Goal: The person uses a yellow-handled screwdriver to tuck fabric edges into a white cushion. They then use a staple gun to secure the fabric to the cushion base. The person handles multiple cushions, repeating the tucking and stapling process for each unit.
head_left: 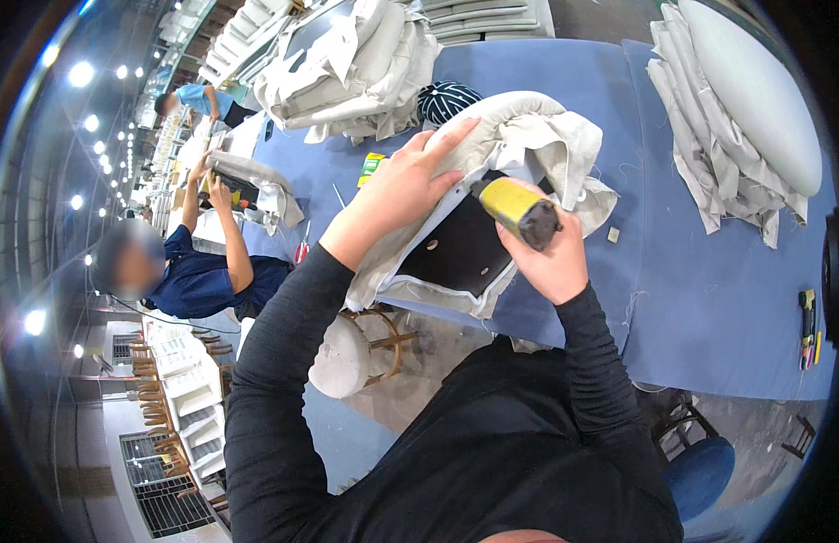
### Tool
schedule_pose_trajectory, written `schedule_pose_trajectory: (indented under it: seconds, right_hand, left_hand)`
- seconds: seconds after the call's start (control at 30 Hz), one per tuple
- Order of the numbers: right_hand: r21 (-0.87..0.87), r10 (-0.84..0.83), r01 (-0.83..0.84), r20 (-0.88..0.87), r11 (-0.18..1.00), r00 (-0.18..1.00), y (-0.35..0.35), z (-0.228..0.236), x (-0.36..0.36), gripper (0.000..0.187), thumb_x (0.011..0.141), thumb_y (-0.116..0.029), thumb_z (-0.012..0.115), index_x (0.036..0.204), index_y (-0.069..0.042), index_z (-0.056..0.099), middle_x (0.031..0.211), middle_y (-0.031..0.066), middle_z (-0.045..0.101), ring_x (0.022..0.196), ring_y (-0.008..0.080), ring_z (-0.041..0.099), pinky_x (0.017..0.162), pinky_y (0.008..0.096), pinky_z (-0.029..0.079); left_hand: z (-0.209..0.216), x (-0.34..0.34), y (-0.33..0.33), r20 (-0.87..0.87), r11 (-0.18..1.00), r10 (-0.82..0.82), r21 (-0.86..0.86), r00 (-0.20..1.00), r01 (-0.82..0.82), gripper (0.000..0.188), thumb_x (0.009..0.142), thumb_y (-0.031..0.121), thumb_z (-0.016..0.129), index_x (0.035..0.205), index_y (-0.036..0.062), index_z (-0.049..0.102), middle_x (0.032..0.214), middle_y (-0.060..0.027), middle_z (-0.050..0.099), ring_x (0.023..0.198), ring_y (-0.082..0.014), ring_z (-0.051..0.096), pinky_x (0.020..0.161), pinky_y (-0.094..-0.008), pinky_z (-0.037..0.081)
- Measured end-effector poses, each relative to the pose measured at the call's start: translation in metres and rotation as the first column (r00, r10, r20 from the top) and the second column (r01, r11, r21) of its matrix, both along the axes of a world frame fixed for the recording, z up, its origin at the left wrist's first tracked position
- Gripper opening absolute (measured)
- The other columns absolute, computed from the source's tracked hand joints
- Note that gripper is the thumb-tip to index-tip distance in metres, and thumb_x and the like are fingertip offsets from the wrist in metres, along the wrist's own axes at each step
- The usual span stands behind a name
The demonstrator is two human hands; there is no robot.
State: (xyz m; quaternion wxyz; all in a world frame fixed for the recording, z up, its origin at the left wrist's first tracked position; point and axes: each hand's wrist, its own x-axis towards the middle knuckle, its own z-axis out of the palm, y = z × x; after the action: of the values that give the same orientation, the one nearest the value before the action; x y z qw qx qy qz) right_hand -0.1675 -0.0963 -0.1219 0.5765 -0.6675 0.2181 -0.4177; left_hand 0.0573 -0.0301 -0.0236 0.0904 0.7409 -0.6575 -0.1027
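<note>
A chair seat pad [442,249] lies upside down on the blue table, its black underside up and its pale cover fabric [564,145] loose and bunched along the far right edge. My left hand [410,176] grips the pad's left far edge, thumb on the folded fabric and fingers over the outer side. In my right hand [555,262] is a yellow and black staple gun [514,210], its nose tilted down to the pad's far edge near my left thumb. The contact point under the nose is hidden.
Stacks of covered pads stand at the back left [356,72] and the far right [745,118]. A dark striped round thing [445,101], red-handled scissors [301,252] and a cutter knife [807,330] lie on the table [700,299]. A co-worker [198,271] handles another pad at left.
</note>
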Motion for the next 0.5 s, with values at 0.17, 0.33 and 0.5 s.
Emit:
schedule_pose_trajectory:
  seconds: [0.17,0.33,0.5]
  right_hand:
    - [-0.057,-0.045,0.045,0.006,0.997,0.999,-0.011,0.003,0.007,0.042,0.088,-0.010,0.080,0.128,0.000,0.075,0.113,0.0170,0.082,0.104,0.0282,0.082,0.091,0.0349,0.061]
    - [0.008,0.044,-0.044,0.029,0.999,0.999,0.004,-0.013,0.013,0.044,0.086,-0.007,0.079,0.129,0.000,0.074,0.113,0.0185,0.081,0.107,0.0312,0.081,0.093,0.0342,0.060]
    - [-0.114,0.008,-0.002,0.052,0.994,0.999,0.016,-0.030,0.025,0.048,0.086,-0.004,0.080,0.133,-0.001,0.071,0.115,0.0171,0.081,0.108,0.0252,0.081,0.096,0.0338,0.059]
  left_hand:
    - [0.010,-0.010,-0.003,-0.057,0.997,0.023,0.075,0.998,-0.018,0.082,0.101,0.028,0.074,0.173,0.0319,0.034,0.152,-0.0270,0.060,0.135,-0.0486,0.062,0.114,-0.0521,0.050]
    - [0.007,0.028,-0.005,-0.374,0.987,0.114,0.151,0.921,-0.061,0.071,0.113,0.046,0.057,0.174,0.0201,0.032,0.162,-0.0282,0.053,0.148,-0.0449,0.054,0.124,-0.0469,0.041]
    - [-0.006,0.014,-0.001,-0.216,0.996,0.078,0.055,0.973,-0.067,0.064,0.116,0.042,0.051,0.174,0.0229,0.031,0.155,-0.0280,0.059,0.145,-0.0453,0.056,0.120,-0.0485,0.044]
